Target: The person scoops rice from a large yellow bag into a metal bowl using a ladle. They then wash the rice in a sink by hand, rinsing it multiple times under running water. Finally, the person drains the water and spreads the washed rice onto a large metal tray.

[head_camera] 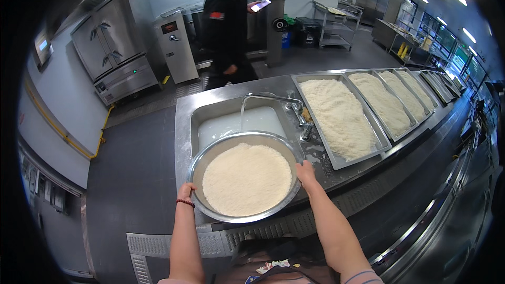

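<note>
A large round metal basin (246, 217) full of white rice (247, 179) is held between my two hands, over the near edge of the sink counter. My left hand (186, 191) grips its left rim, with a red bead bracelet at the wrist. My right hand (305, 172) grips the right rim; some fingers of both hands are hidden by the basin. Behind the basin, water runs from a curved metal faucet (272, 97) into a steel sink (197, 122) that holds cloudy white water.
Metal trays of rice (341, 120) stand in a row on the counter (232, 87) at the right, with further trays (438, 86) beyond. Across the counter a person (225, 27) in dark clothes holds a phone. A steel cabinet (112, 43) stands at the back left.
</note>
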The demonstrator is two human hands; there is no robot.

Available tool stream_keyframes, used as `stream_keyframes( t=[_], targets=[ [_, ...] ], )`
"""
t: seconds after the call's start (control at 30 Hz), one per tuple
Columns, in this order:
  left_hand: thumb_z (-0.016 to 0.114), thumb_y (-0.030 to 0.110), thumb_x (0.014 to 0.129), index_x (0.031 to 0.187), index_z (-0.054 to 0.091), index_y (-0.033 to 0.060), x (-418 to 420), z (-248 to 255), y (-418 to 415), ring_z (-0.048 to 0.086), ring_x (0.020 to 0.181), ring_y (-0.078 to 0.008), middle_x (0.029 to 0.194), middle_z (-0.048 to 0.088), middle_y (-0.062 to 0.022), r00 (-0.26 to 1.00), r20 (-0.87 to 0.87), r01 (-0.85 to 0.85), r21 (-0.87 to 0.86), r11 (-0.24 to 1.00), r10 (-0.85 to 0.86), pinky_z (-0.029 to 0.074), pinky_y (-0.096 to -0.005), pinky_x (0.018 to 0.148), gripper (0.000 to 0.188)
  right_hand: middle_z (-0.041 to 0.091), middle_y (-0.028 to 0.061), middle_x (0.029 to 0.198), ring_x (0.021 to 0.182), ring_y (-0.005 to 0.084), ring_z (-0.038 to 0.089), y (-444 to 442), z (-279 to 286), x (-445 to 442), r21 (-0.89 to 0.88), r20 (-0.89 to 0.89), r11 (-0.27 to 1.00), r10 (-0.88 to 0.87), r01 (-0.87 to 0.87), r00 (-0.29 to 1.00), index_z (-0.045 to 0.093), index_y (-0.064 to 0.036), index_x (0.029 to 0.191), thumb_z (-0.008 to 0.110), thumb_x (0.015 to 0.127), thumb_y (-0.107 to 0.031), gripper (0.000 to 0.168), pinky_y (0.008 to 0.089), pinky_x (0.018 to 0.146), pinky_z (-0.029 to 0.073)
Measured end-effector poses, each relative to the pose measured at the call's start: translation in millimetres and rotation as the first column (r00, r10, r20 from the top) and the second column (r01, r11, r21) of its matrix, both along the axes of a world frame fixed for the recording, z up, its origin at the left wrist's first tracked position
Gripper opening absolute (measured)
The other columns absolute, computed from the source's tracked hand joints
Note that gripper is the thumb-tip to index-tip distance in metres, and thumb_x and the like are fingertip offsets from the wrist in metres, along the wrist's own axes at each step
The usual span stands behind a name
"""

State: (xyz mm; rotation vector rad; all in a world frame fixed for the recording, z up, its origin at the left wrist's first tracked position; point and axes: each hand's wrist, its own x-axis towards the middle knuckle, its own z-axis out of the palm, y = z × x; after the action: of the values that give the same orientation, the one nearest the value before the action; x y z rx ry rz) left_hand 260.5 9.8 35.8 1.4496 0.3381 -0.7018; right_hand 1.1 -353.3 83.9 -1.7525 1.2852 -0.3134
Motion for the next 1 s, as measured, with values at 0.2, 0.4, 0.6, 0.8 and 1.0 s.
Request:
stream_keyframes(
  t=[0.2, 0.4, 0.6, 0.8, 1.0],
  targets=[
    [0.054, -0.001, 0.053, 0.078, 0.05, 0.0017, 12, -19, 8, 0.044, 0.066, -0.0188, 0.071, 0.048, -0.0054, 1.0, -0.025, 0.012, -0.028, 1.0, -0.013, 0.037, -0.0294, 0.064, 0.025, 0.054, 0.025, 0.107, 0.102, 0.0345, 0.052, 0, 3, 3, 0.012, -0.011, 1.0, 0.005, -0.005, 1.0, 0.052, 0.007, 0.105, 0.055, 0.075, -0.022, 0.041, 0.0375, 0.081, 0.042],
    [0.053, -0.003, 0.054, 0.087, 0.049, 0.0009, 9, -15, -2, 0.046, 0.067, -0.0199, 0.074, 0.05, -0.0067, 0.999, 0.021, 0.043, -0.01, 0.999, -0.043, 0.039, -0.0302, 0.062, 0.034, 0.056, 0.0257, 0.102, 0.098, 0.0348, 0.054, -3, -11, 1, -0.053, 0.002, 0.998, -0.028, 0.029, 1.0, 0.053, 0.009, 0.101, 0.054, 0.075, -0.022, 0.04, 0.0373, 0.081, 0.042],
    [0.054, 0.002, 0.053, 0.064, 0.052, 0.0028, 3, -5, -6, 0.046, 0.058, -0.0182, 0.063, 0.051, -0.0054, 0.994, 0.059, 0.087, 0.031, 0.996, -0.089, 0.038, -0.0282, 0.057, 0.011, 0.056, 0.0267, 0.098, 0.096, 0.0374, 0.054, -9, -21, -2, -0.07, -0.005, 0.998, -0.005, 0.004, 1.0, 0.053, 0.008, 0.098, 0.052, 0.075, -0.024, 0.039, 0.0392, 0.079, 0.042],
    [0.055, 0.006, 0.051, 0.054, 0.051, 0.0047, 2, 3, -8, 0.042, 0.055, -0.0158, 0.057, 0.046, -0.0025, 0.976, 0.169, 0.123, 0.094, 0.988, -0.138, 0.033, -0.0268, 0.055, 0.005, 0.054, 0.0266, 0.103, 0.1, 0.038, 0.051, -13, -19, 5, -0.049, -0.096, 0.999, 0.003, -0.008, 0.995, 0.054, 0.006, 0.1, 0.05, 0.076, -0.026, 0.04, 0.0411, 0.083, 0.042],
    [0.054, 0.002, 0.052, 0.062, 0.052, 0.0027, 2, 5, -8, 0.045, 0.062, -0.0201, 0.066, 0.049, -0.0052, 0.994, 0.07, 0.078, 0.078, 0.994, -0.084, 0.037, -0.028, 0.062, 0.01, 0.052, 0.0229, 0.111, 0.106, 0.0356, 0.049, -4, 7, 3, 0.054, -0.116, 0.998, -0.03, 0.036, 0.993, 0.052, 0.001, 0.109, 0.05, 0.076, -0.025, 0.042, 0.0395, 0.088, 0.04]
  ],
)
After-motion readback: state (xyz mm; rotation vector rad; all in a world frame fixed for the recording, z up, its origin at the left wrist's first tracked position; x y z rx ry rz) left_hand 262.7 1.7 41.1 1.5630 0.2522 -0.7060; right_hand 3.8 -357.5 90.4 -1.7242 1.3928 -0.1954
